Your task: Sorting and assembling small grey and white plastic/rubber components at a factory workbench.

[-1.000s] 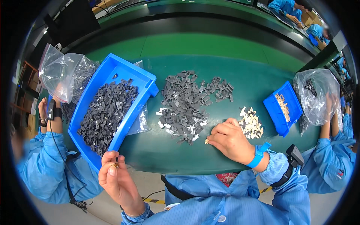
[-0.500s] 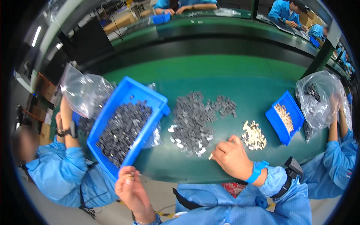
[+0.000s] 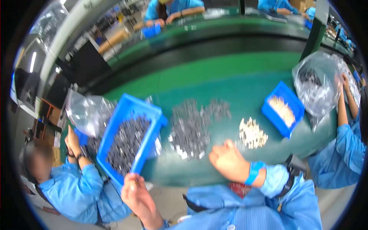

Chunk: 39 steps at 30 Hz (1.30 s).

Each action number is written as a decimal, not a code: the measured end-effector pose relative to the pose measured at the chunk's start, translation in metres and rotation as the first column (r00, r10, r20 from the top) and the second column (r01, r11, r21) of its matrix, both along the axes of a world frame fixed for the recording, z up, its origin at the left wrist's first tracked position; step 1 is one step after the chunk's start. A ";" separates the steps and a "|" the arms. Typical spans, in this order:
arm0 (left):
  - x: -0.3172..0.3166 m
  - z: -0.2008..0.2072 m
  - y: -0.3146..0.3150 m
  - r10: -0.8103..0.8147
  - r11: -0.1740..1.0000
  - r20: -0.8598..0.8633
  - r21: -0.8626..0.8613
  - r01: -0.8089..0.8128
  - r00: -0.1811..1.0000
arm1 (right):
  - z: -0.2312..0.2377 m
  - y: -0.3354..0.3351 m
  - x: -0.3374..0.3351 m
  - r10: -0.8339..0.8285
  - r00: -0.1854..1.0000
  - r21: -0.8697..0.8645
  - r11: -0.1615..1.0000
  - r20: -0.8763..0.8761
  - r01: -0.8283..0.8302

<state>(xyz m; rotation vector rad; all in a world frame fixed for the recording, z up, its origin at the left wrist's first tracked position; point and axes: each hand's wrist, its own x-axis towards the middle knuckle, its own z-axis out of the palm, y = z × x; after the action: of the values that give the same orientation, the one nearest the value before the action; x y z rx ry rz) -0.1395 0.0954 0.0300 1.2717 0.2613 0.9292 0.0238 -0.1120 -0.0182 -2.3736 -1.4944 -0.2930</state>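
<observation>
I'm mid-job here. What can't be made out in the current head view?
All in the head view:
- Left hand: blur and its own fingers obscure whatever is in its grip.
- Right hand: blur and curled fingers obscure whether it holds anything.
- Loose dark pieces: blur hides single shapes.
- Left sleeve: cut off by the lower edge.

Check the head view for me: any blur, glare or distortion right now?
Head view, middle: blur smears the dark pile and the right hand; head view, right: glare whitens folds of the clear bag; head view, overall: fisheye bows the green tabletop, corners go black.
</observation>
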 end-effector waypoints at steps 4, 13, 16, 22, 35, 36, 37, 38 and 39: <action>0.003 0.003 0.001 -0.030 1.000 0.030 0.002 0.029 0.999 | -0.009 -0.003 0.021 0.058 0.993 0.112 0.993 -0.105 -0.046; -0.007 -0.002 0.014 0.120 0.992 0.012 0.046 -0.120 0.993 | 0.122 -0.119 0.082 -0.357 0.927 0.410 0.832 -0.117 0.373; 0.005 0.001 0.006 0.083 0.953 0.009 0.291 -0.082 0.996 | 0.119 -0.146 0.104 -0.410 0.889 0.186 0.875 -0.205 0.446; 0.063 0.023 -0.033 0.069 0.397 0.068 0.913 -0.090 0.995 | 0.081 -0.179 0.122 -0.476 0.822 -0.081 0.849 0.311 0.522; 0.048 0.018 -0.041 -0.083 0.010 0.184 0.983 -0.184 0.979 | 0.107 -0.007 0.019 0.393 0.607 0.422 0.901 -0.691 -0.102; 0.049 0.019 -0.039 -0.077 -0.032 0.202 0.978 -0.205 0.976 | 0.102 -0.002 0.021 0.429 0.539 0.421 0.895 -0.725 -0.145; 0.050 0.019 -0.038 -0.075 -0.071 0.219 0.972 -0.224 0.973 | 0.099 0.000 0.022 0.457 0.466 0.423 0.888 -0.758 -0.183; 0.051 0.015 -0.036 -0.081 -0.079 0.233 0.968 -0.239 0.969 | 0.097 0.003 0.023 0.438 0.469 0.410 0.897 -0.767 -0.167; 0.052 0.014 -0.035 -0.101 -0.060 0.229 0.970 -0.235 0.968 | 0.095 0.004 0.023 0.439 0.408 0.397 0.898 -0.800 -0.187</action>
<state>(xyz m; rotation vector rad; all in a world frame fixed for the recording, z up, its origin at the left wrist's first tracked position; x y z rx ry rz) -0.0874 0.0602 0.0443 2.5526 -0.8409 1.4236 0.0466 -0.1084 0.0770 -1.4939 -1.1895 0.7291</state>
